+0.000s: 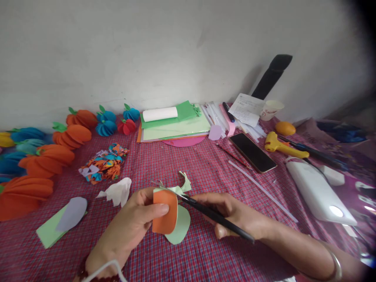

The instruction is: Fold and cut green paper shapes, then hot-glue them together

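My left hand (141,211) pinches an orange paper piece (164,213) with rounded corners, its thumb flat on the front. Light green paper lies behind it, and a rounded green piece (180,227) shows below and to the right. Black-handled scissors (216,215) are in my right hand (232,215), the fingers closed round the handles. Their blades reach across the top edge of the papers. A curled light green strip (185,183) stands up beside the blades. Whether the blades are fully closed is hard to tell.
Paper pumpkins (47,158) line the left side, near a pile of scraps (107,162). Stacked sheets (176,127) lie at the back. On the right are a phone (252,152), a yellow glue gun (284,147) and a white device (319,192).
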Tool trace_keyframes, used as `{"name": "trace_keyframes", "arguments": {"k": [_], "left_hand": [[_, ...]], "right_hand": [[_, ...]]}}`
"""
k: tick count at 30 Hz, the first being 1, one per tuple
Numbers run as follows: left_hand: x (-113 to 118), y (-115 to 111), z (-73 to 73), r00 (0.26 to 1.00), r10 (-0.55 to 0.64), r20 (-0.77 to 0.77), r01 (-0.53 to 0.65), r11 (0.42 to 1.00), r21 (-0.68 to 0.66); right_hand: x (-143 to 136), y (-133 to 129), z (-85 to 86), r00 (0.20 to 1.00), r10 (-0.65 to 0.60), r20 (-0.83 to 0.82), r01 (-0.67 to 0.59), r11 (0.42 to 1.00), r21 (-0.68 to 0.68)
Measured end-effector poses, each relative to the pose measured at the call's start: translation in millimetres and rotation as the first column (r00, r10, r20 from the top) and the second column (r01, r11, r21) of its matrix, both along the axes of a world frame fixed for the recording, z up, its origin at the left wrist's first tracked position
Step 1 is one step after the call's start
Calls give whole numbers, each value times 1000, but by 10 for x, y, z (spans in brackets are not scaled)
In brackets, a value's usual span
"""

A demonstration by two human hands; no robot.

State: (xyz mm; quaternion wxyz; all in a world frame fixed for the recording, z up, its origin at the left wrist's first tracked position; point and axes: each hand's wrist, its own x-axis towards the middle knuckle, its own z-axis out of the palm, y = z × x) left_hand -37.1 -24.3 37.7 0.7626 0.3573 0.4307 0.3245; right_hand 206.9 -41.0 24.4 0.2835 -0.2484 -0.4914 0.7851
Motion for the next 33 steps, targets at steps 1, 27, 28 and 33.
{"name": "trace_keyframes", "arguments": {"k": [1,27,28,33], "left_hand": [[-5,0,11,1000,-12,-1,12,1000,10],[-56,25,34,998,-52,-40,54,996,66],[-50,25,33,998,-55,-36,57,997,61],[-18,17,2,996,-80,-25,81,996,49]], "right_hand": [[-3,-2,2,1000,3,-9,-3,1000,0],[26,15,-55,993,106,-56,-109,993,-50],[39,25,-49,990,133,-43,-135,990,-43],[83,67,21,976,216,-4,-216,976,30]]}}
